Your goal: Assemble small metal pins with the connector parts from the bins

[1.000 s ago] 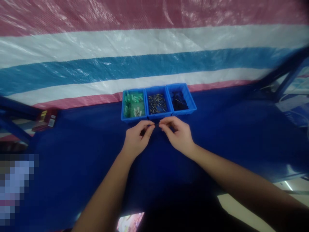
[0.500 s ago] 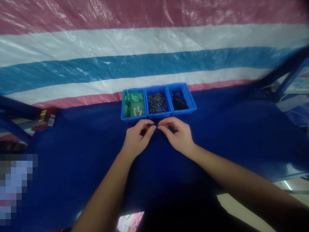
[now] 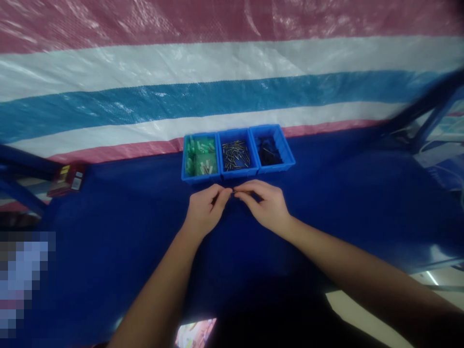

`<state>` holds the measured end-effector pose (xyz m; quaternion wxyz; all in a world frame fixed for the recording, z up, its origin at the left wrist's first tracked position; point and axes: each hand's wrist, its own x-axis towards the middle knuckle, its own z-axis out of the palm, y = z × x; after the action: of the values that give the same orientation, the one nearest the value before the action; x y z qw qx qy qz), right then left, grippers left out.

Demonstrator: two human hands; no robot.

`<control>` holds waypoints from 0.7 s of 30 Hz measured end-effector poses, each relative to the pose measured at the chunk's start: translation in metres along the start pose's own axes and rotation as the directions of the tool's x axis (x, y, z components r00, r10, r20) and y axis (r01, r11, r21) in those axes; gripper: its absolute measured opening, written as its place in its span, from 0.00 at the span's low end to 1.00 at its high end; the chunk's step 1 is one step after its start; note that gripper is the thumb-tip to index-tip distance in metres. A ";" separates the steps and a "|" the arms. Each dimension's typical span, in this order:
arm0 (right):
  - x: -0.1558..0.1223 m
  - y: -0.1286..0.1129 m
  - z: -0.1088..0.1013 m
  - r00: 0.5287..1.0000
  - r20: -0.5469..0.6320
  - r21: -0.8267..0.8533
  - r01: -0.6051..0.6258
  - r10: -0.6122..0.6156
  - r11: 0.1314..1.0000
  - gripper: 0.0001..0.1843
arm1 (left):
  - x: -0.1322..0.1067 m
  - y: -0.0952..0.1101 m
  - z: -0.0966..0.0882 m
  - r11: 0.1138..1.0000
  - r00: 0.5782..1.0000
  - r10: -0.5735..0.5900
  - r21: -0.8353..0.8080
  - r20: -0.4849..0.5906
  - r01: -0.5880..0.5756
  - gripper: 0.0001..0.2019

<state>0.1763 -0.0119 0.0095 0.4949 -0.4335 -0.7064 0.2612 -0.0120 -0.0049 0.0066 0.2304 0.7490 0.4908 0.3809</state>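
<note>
My left hand [image 3: 207,209] and my right hand [image 3: 266,202] meet fingertip to fingertip just in front of three blue bins. Each hand is closed in a pinch. Between the fingertips a tiny dark piece [image 3: 234,192] shows, too small to name. Most of it is hidden by the fingers. Closest to both hands is the middle blue bin [image 3: 240,172], which holds several thin, dark metallic pins [image 3: 235,154]. The left blue bin [image 3: 200,179] contains green and whitish pieces [image 3: 206,166]. Dark pieces [image 3: 268,151] lie in the right blue bin [image 3: 277,168].
The bins stand on a dark blue table surface [image 3: 119,232]. Behind it hangs a red, white and blue striped sheet [image 3: 232,96]. A dark red box [image 3: 68,180] sits at the left edge, and a lit screen [image 3: 195,333] shows at the bottom.
Both hands have shifted slightly, the fingertips a little lower and to the left. My left fingers have closed more tightly together. The bins have not moved.
</note>
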 end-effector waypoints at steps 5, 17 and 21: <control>0.000 0.002 0.000 0.999 -0.028 0.029 -0.036 0.037 0.999 0.04 | -0.002 0.000 0.003 0.997 1.000 0.013 -0.076 -0.014 -0.014 0.07; 0.000 0.000 0.001 0.999 -0.023 0.031 -0.025 0.026 0.999 0.06 | -0.001 -0.001 0.001 0.999 0.999 -0.004 -0.042 0.035 0.005 0.10; 0.000 0.002 0.000 0.998 -0.037 0.032 -0.043 0.044 0.999 0.06 | -0.002 -0.002 0.004 0.997 1.000 -0.003 -0.082 0.020 0.005 0.08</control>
<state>0.1772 -0.0107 0.0080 0.5090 -0.4460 -0.6831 0.2746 -0.0109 -0.0055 0.0021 0.2665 0.7415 0.4741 0.3929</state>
